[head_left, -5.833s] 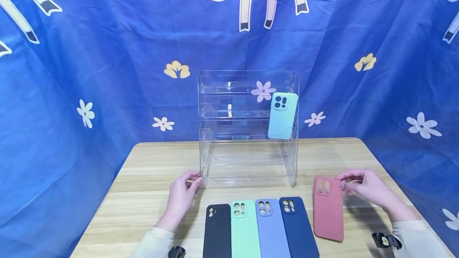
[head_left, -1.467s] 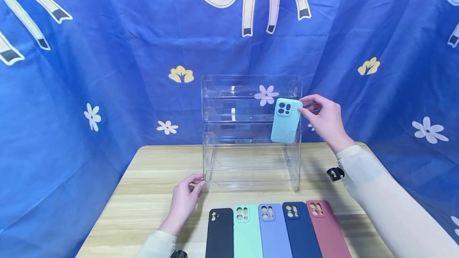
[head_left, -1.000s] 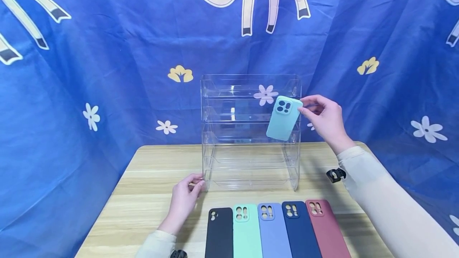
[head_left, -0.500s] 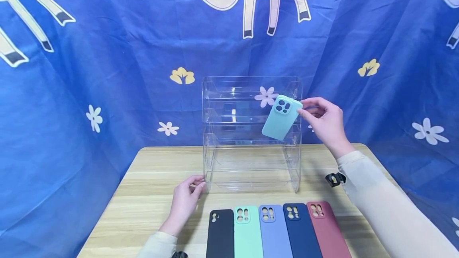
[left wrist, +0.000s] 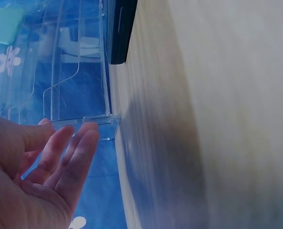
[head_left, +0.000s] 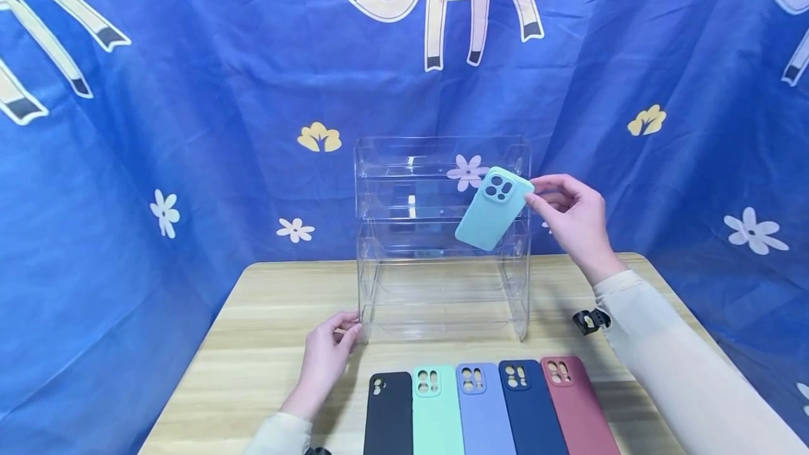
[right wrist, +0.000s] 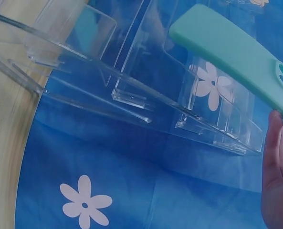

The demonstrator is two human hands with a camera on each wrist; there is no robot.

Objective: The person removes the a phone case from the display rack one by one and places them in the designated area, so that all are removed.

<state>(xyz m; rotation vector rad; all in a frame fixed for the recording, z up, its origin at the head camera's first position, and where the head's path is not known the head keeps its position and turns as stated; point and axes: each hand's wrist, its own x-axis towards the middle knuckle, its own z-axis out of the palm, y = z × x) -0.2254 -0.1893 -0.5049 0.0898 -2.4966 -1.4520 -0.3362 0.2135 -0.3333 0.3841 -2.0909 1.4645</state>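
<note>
My right hand pinches the upper right corner of a light turquoise phone case between thumb and fingers. The case hangs tilted, its lower end to the left, in front of the clear acrylic display rack. In the right wrist view, the turquoise case slants above the rack's side panel. My left hand rests its fingertips against the rack's lower left side. The left wrist view shows those fingers loosely extended at the panel's edge.
In front of the rack lies a row of phone cases: black, mint green, lavender, navy and dusty red. Behind the wooden table hangs a blue patterned curtain.
Earlier my right hand held the red case, which now lies in the row. Since then it has gripped the turquoise case on the rack and tilted its lower end left. My left hand stays put.
</note>
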